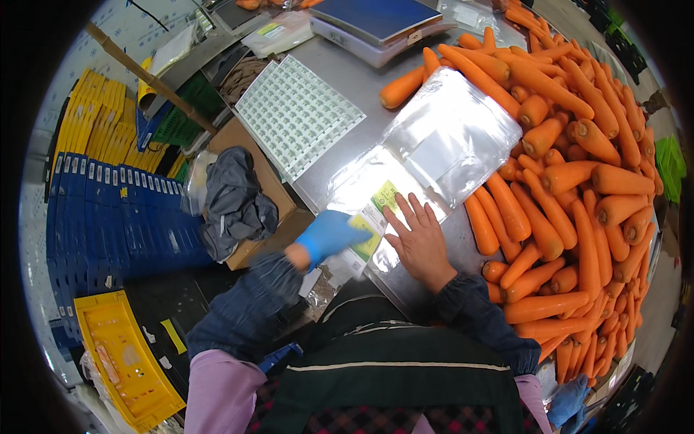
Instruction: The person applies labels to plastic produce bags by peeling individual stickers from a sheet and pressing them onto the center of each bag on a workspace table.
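My right hand (421, 242), bare, lies with its fingers spread over a clear plastic bag (350, 177) on the metal table. Under and beside its fingertips is a yellow-green and white printed label (387, 194). My left hand (332, 235), in a blue glove, reaches to the bag's near end. Its fingertips meet another yellow-green patch (366, 246) there. The glove is smeared by motion, so whether it pinches anything is unclear. A stack of clear plastic bags (455, 134) rests just beyond my right hand, partly against the carrots.
A large heap of carrots (564, 195) covers the right side. Farther off lie a sheet of small labels (296, 116) and a scale with a blue top (376, 22). To the left are a cardboard box (242, 137) with grey cloth (235, 202), stacked blue crates (123, 217) and a yellow crate (123, 362).
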`<control>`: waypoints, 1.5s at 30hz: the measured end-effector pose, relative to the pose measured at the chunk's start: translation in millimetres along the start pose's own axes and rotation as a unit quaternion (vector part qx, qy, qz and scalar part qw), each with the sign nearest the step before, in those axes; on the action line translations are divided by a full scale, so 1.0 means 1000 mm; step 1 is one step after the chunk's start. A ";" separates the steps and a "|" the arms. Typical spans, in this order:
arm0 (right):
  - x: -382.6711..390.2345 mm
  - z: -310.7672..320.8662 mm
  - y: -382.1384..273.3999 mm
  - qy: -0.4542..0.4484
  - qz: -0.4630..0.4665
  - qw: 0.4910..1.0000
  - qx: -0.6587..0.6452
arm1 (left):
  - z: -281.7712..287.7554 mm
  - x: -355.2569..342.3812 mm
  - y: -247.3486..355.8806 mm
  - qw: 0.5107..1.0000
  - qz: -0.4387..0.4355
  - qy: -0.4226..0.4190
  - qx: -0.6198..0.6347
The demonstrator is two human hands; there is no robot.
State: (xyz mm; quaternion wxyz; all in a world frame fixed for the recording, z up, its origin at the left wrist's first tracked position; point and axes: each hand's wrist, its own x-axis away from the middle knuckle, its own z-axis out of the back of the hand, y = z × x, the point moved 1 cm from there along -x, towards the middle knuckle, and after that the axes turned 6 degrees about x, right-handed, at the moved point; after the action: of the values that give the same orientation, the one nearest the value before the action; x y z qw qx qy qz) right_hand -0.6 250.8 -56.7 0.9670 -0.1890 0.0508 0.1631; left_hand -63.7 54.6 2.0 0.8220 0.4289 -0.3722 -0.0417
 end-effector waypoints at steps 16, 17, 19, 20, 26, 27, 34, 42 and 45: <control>-0.001 0.007 0.016 0.156 -0.081 0.971 -0.163 | -0.005 0.061 -0.040 0.936 -0.056 0.080 0.337; -0.001 0.008 0.016 0.156 -0.099 0.967 -0.173 | -0.009 0.058 -0.037 0.932 -0.070 0.082 0.347; 0.000 0.012 0.023 0.179 -0.176 0.924 -0.290 | -0.016 0.050 -0.033 0.930 -0.079 0.074 0.350; -0.002 0.015 0.032 0.195 -0.230 0.869 -0.393 | -0.019 0.046 -0.033 0.933 -0.070 0.068 0.345; 0.002 0.059 0.033 0.420 -0.238 0.802 -0.353 | -0.033 0.002 -0.013 0.967 -0.095 0.206 0.119; 0.006 0.060 0.032 0.431 -0.201 0.841 -0.259 | -0.032 -0.005 0.002 0.968 -0.067 0.197 0.138; -0.008 0.007 -0.006 0.076 0.033 0.996 -0.037 | -0.037 -0.081 -0.015 0.946 -0.104 0.289 -0.102; -0.001 0.007 0.002 0.051 0.040 0.998 0.011 | 0.004 0.029 -0.008 0.998 0.042 -0.036 -0.040; 0.003 0.005 0.007 0.052 0.022 0.996 -0.066 | 0.002 0.061 -0.029 0.997 -0.040 -0.036 0.053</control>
State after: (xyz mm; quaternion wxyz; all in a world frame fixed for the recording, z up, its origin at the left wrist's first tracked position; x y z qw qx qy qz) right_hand -0.5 260.0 -55.2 0.9447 -0.2592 0.0943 0.1773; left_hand -14.4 11.7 16.7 0.7818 0.4846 -0.3859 -0.0708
